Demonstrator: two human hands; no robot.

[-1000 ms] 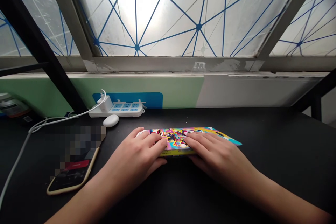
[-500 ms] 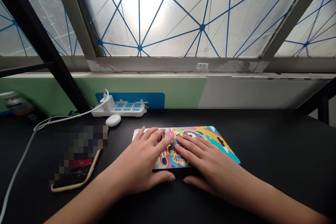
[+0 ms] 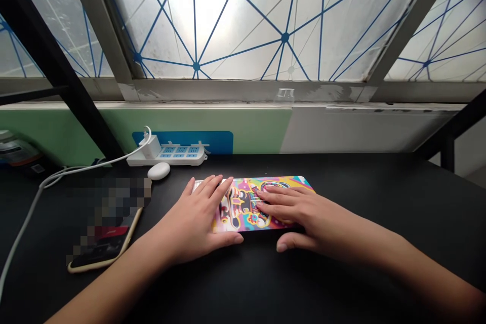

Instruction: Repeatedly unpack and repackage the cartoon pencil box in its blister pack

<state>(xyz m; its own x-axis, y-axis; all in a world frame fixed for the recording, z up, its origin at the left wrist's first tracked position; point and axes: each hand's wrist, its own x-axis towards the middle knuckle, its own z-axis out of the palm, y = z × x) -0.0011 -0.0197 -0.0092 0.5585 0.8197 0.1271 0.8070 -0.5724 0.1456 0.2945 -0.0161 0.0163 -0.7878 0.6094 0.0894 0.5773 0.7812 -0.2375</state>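
Note:
A flat rectangular item with a bright cartoon print in yellow, pink and blue (image 3: 245,205) lies on the black desk in front of me; its exact kind does not show. My left hand (image 3: 199,220) rests over its left end, fingers stretched and spread, with the thumb along the near edge. Over the right part lies my right hand (image 3: 299,212), flat and open, its thumb apart from the fingers near the front edge. The hands are apart, so the middle of the print shows between them. Both ends of the item are partly covered.
Left of the hands lies a phone (image 3: 102,243) with a pale case, partly pixelated. Behind it are a white oval object (image 3: 158,171) and a white power strip (image 3: 182,154) with a plugged-in cable (image 3: 38,197). A bottle (image 3: 18,152) stands far left, by a black frame bar (image 3: 72,81).
My hands have moved apart on the printed item, the left one leftward and the right one rightward, uncovering more of its middle. The whole view has shifted slightly.

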